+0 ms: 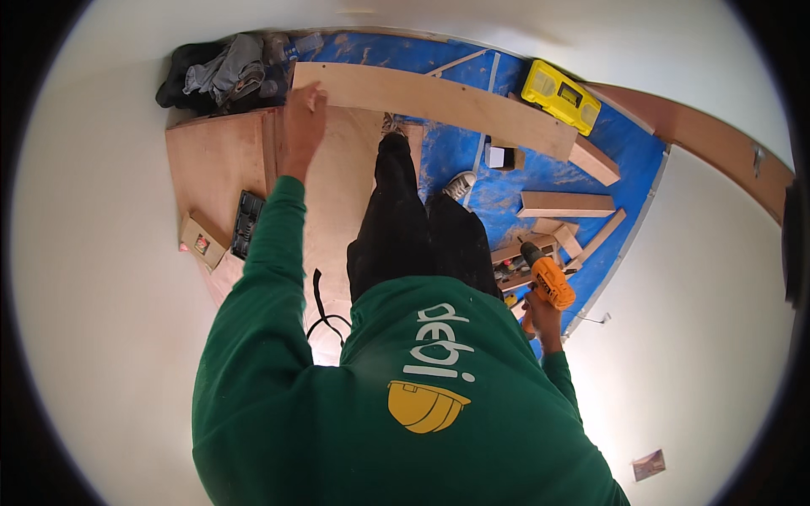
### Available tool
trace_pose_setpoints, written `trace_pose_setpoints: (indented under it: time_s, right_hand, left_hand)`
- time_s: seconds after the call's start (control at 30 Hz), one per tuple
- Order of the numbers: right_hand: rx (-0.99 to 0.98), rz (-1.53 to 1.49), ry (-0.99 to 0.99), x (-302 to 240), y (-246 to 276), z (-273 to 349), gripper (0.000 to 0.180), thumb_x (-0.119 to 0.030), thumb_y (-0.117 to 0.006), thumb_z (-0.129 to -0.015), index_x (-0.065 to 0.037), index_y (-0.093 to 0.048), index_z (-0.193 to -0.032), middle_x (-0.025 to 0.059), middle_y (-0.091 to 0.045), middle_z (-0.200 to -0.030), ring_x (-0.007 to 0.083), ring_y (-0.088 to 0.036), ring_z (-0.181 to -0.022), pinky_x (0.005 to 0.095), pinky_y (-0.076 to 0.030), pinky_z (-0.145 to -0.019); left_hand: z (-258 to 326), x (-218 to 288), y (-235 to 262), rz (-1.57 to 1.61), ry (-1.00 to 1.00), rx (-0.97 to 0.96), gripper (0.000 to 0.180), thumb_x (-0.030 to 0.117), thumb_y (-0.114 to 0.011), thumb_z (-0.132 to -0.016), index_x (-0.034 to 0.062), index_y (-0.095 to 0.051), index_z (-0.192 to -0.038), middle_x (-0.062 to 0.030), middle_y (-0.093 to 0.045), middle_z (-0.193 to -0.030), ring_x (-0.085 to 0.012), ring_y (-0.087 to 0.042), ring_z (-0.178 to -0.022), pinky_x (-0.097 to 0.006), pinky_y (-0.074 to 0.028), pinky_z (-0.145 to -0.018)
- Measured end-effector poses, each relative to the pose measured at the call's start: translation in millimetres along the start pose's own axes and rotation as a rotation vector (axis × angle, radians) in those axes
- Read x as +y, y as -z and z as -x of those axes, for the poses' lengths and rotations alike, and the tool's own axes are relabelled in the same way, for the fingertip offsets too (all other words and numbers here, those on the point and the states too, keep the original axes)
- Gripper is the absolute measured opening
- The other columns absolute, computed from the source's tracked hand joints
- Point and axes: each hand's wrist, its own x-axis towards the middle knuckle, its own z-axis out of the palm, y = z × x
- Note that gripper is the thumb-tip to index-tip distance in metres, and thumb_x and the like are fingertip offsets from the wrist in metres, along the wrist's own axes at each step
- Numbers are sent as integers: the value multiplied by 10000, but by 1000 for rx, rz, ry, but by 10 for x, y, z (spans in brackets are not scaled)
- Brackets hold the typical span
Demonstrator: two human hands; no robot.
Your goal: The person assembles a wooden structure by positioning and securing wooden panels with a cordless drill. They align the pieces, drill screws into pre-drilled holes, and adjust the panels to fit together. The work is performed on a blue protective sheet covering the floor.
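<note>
My right hand (542,314) grips an orange cordless drill (553,282) by its handle, low on the right. The drill's dark chuck points up and to the left. On the other side, my left arm reaches far forward. My left hand (305,122) is over the left end of a long, light wooden board (439,99), its fingers curled together. Anything small between those fingertips cannot be made out, nor whether they press on the board. The board spans the upper middle and shows small dark spots near its ends.
A yellow tool case (561,95) lies beyond the board's right end. Wood offcuts (567,204) are scattered over the blue floor sheet (447,139). At left, a wooden box (215,156) stands beside a black bit case (246,223), a small carton (202,242) and piled clothes (228,72).
</note>
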Motion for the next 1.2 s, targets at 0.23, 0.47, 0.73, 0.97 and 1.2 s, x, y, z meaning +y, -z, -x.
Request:
trace_pose_setpoints:
  time_s: [0.23, 0.47, 0.73, 0.97, 1.2]
  right_hand:
    - [75, -172, 53, 1412, 578, -85, 329, -75, -762, -943, -42, -691, -1262, 42, -717, -1057, 161, -708, -769, 329, -620, -641]
    - [198, -311, -130, 2492, 882, 763, 335, -16, -708, -918, -49, -639, -1244, 67, -682, -974, 173, -668, -665, 329, -597, -573]
    - [196, -151, -154, 2180, 509, 1362, 264, -35, -683, -890, -24, -639, -1150, 69, -654, -838, 190, -657, -600, 355, -565, -540]
    - [104, -188, -273, 1520, 33, 1228, 268, -78, -710, -925, -27, -651, -1182, 57, -672, -885, 179, -678, -673, 341, -577, -622]
    - [51, -211, -242, 1214, -311, 1148, 320, 2, -700, -930, 3, -664, -1248, 73, -689, -1013, 204, -701, -683, 361, -609, -601]
  left_hand:
    - [1165, 959, -1132, 1295, 1022, -174, 549, 436, -642, -1153, -17, -647, -1463, -117, -721, -1305, -290, -669, -1216, -423, -535, -1095]
    - [1264, 768, -1200, 1638, 1203, 102, 865, 671, -497, -1146, 65, -325, -1738, -91, -462, -1710, -369, -367, -1606, -553, -323, -1306]
    - [1085, 806, -1248, 1847, 1165, 228, 780, 669, -415, -1166, 100, -384, -1698, -86, -457, -1718, -347, -445, -1574, -587, -405, -1264]
    - [1297, 886, -1301, 1739, 1149, 336, 663, 601, -375, -1208, 101, -450, -1636, -121, -513, -1635, -304, -512, -1490, -523, -455, -1237]
    - [1359, 1085, -1098, 1617, 1229, 308, 690, 635, -385, -1196, 95, -462, -1618, -99, -519, -1632, -283, -514, -1488, -496, -439, -1256]
